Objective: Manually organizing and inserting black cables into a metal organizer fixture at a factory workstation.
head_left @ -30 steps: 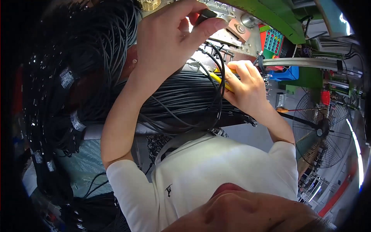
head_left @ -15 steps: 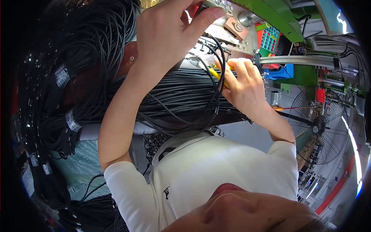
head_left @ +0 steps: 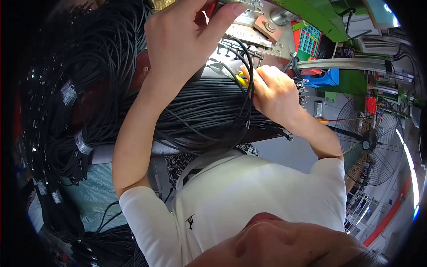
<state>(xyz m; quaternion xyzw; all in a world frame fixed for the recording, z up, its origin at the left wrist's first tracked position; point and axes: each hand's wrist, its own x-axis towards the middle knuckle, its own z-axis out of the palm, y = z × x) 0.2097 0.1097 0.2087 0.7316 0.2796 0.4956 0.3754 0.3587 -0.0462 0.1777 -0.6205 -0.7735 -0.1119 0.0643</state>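
My right hand (head_left: 278, 94) is closed round a pair of yellow-handled pliers (head_left: 243, 80), whose jaws I cannot make out in the glare. Black cables (head_left: 250, 66) loop down just in front of its fingers. My left hand (head_left: 180, 42) reaches to the top edge, its thumb stretched out beside a dark and red part. The other fingers of that hand are hidden or cut off, so whether they grip anything is unclear. Below both hands lies a thick bundle of straight black cables (head_left: 200, 104) across the bench.
More black cables (head_left: 102, 58) hang in tied bunches at the left. Behind the hands is a metal fixture with a copper-coloured block (head_left: 267, 29). A green machine frame (head_left: 318, 17), a keypad (head_left: 309, 39), a blue bin (head_left: 327, 79) and a fan (head_left: 367, 144) stand right.
My right fingers have closed further round the pliers, and less of the yellow handles shows. My left hand has shifted slightly left. The view has moved a little too.
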